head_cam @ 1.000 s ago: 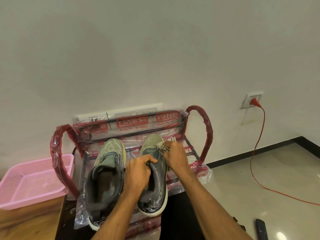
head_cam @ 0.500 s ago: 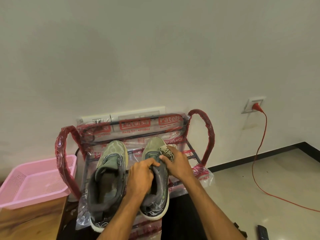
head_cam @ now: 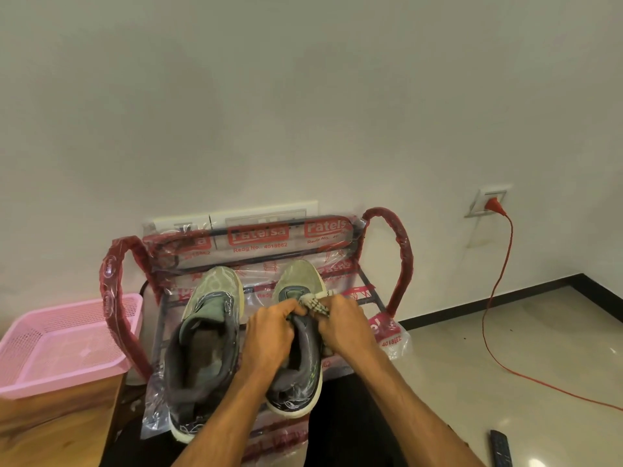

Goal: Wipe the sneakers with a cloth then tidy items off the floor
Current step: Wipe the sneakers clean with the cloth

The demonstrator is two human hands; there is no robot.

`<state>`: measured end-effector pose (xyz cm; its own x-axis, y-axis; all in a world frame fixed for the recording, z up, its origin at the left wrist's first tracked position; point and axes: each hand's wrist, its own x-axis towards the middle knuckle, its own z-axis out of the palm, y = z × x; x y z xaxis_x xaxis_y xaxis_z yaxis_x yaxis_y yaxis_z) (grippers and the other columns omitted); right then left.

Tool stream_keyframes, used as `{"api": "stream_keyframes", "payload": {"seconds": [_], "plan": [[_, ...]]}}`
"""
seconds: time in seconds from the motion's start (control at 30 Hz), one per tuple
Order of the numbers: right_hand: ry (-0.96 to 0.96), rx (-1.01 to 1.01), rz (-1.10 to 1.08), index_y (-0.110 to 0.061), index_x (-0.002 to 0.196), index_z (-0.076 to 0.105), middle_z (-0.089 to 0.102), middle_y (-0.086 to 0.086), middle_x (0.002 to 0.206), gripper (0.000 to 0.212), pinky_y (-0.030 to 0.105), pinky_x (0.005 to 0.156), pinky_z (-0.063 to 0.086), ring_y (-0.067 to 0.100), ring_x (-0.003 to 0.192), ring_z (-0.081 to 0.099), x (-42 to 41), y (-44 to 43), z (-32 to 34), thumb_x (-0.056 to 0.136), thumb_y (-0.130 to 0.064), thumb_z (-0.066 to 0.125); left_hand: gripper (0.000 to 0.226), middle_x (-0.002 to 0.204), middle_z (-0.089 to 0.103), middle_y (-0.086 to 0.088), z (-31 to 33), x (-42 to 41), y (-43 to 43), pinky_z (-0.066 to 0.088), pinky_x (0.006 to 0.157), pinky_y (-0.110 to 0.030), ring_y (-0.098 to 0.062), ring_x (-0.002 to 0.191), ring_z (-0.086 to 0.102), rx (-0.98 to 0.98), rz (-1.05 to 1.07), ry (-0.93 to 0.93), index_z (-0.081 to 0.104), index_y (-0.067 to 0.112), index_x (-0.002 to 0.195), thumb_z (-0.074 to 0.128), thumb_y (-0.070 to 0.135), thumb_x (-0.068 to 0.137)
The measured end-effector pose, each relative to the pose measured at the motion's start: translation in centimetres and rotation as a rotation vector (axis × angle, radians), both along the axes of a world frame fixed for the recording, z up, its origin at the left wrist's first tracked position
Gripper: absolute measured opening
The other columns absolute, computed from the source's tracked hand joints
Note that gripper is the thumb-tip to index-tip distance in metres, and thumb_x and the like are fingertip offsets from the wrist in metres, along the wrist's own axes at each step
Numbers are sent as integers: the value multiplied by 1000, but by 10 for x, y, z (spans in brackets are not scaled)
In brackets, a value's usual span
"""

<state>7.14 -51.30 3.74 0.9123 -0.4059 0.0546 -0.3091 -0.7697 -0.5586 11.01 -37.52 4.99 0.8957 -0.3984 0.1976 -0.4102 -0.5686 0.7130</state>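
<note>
Fingers (head_cam: 290,305): those of the left hand (head_cam: 269,335) curl over the collar edge of the held sneaker (head_cam: 298,276), gripping it close to the tongue.
Cloth side: the right hand (head_cam: 349,328) has its fingers bunched tight round a checked cloth (head_cam: 315,303), pressing it to the shoe's upper just behind the toe.
Shoe in hand: olive toe towards the wall, dark heel towards the person, sole resting on the shoe rack (head_cam: 401,254).
Its pair: the second sneaker (head_cam: 209,318) sits just beside it on the left, facing the same way, with neither hand on it.
Stand: a metal frame in clear and red printed plastic wrap, set against the white wall.
Left edge: a pink mesh basket (head_cam: 20,385) sits on a wooden surface (head_cam: 50,429) next to the rack.
Floor (head_cam: 505,365): a red cord (head_cam: 488,315) runs from a wall socket (head_cam: 485,200) across pale tiles, and a dark remote control (head_cam: 500,448) lies at lower right, well apart from the rack.
</note>
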Motion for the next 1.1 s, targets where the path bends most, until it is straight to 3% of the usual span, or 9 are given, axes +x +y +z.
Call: {"api": "stream_keyframes", "payload": {"seconds": [0.2,0.37,0.53,0.63,0.83,0.93,1.1], "plan": [[-35,95,-74,-11,93,70,69,3,82,9,34,68,56,18,73,65,29,-13,2,87,-11,63,43,90,71,-1,2,-5,-1,46,62,-28,-12,60,48,13,10,-88,75,20,96,52,-12,81],[17,62,27,-12,83,73,69,3,73,10,30,53,49,20,63,64,10,-12,8,83,-21,68,38,88,70,3,-1,-6,-2,50,66,-36,-19,76,63,77,-81,-181,69,24,95,52,-7,80],[-86,44,-69,-12,96,72,72,4,86,13,29,68,54,19,77,66,20,-14,12,84,-16,68,37,88,70,3,-9,-10,0,56,59,-34,-20,77,69,110,-150,-359,68,20,87,68,-12,67],[-154,65,-59,-15,102,69,72,-1,89,20,29,71,56,16,81,67,30,-11,11,83,-13,69,45,99,74,-3,-11,-8,-1,59,68,-37,-21,89,72,106,-141,-420,74,18,87,78,-15,55],[-101,46,22,-16,98,75,74,-3,86,17,30,68,56,10,72,66,13,-16,12,83,-20,69,50,101,74,-6,-17,-9,-1,60,73,-42,-23,96,71,122,-219,-528,76,12,89,87,-10,46],[-175,12,-2,-15,106,72,72,-2,94,23,27,68,53,11,78,66,10,-19,12,86,-26,68,52,102,74,-6,-23,-12,0,60,73,-43,-22,97,70,114,-244,-538,76,12,88,88,-11,44],[-268,-32,-79,-14,100,72,71,-1,91,16,18,59,40,14,77,65,34,-17,14,90,-25,68,54,102,74,-7,-25,-15,1,60,74,-44,-21,97,70,103,-245,-536,76,12,89,88,-12,43]]}}
